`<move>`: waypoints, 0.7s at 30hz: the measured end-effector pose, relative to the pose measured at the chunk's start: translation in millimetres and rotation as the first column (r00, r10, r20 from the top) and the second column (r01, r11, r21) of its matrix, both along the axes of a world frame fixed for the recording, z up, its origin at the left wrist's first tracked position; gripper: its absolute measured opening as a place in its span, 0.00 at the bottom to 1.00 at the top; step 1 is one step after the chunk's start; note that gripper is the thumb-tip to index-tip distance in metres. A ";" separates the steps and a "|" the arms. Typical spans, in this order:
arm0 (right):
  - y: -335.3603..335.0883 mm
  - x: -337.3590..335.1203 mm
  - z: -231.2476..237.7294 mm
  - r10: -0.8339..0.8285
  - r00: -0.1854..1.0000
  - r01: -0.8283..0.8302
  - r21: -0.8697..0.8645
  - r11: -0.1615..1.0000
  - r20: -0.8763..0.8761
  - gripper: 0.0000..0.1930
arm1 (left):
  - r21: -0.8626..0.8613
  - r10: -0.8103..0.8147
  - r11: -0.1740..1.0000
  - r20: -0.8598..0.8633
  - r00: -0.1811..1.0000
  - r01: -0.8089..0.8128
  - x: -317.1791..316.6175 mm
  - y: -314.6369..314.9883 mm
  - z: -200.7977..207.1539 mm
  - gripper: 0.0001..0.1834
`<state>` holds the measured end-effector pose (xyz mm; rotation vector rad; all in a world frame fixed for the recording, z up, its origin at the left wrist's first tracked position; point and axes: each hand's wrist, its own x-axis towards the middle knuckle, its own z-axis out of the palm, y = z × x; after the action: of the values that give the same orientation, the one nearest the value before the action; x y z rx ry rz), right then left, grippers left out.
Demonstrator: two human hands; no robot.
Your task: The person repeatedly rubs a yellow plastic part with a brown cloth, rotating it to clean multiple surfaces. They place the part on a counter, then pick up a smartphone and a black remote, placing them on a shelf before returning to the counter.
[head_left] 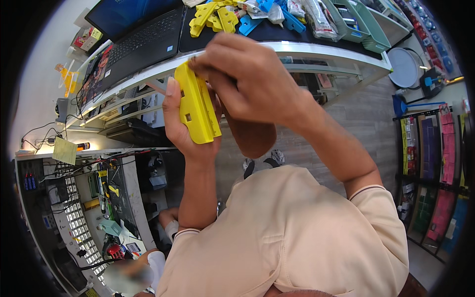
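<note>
A long yellow plastic part (pixel 194 106) with a raised ridge and small square holes is gripped upright in my left hand (pixel 177 123). My left thumb presses along its left side; the other fingers are mostly hidden behind it. At the part's top end, my right hand (pixel 255 74) is closed, its fingertips pinched together and touching or very near the edge. Whatever those fingertips hold, if anything, is hidden and slightly blurred. Similar yellow parts (pixel 228 21) lie heaped on the white-edged table (pixel 287 48), just beyond my hands.
Blue plastic parts (pixel 249 24) and clear bags (pixel 320 20) lie beside the yellow heap. A laptop (pixel 143 49) stands at left, green bins (pixel 376 39) at right. Another person's hand (pixel 136 267) is at lower left, near a cluttered bench. Racks (pixel 430 148) stand at right.
</note>
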<state>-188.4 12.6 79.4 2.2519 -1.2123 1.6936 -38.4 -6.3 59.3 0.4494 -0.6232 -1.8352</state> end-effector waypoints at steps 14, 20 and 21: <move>42.8 25.4 -22.7 0.197 0.980 -0.195 0.183 0.964 0.006 0.13 | -0.185 -0.141 0.973 -0.001 0.990 0.138 8.2 -38.7 -19.0 0.21; 13.9 7.4 -0.1 0.119 0.805 -0.331 0.273 0.903 0.582 0.07 | -0.234 -0.184 0.960 -0.106 0.977 0.156 16.5 -51.1 5.6 0.21; 13.3 -1.5 4.5 0.089 0.821 -0.353 0.380 0.855 0.565 0.16 | -0.268 -0.217 0.944 -0.073 0.973 0.191 14.3 -52.3 4.7 0.20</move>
<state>-189.9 25.8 84.0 2.3239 -1.6772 2.4756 -24.1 -58.6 63.9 0.1184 -0.8528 -1.9235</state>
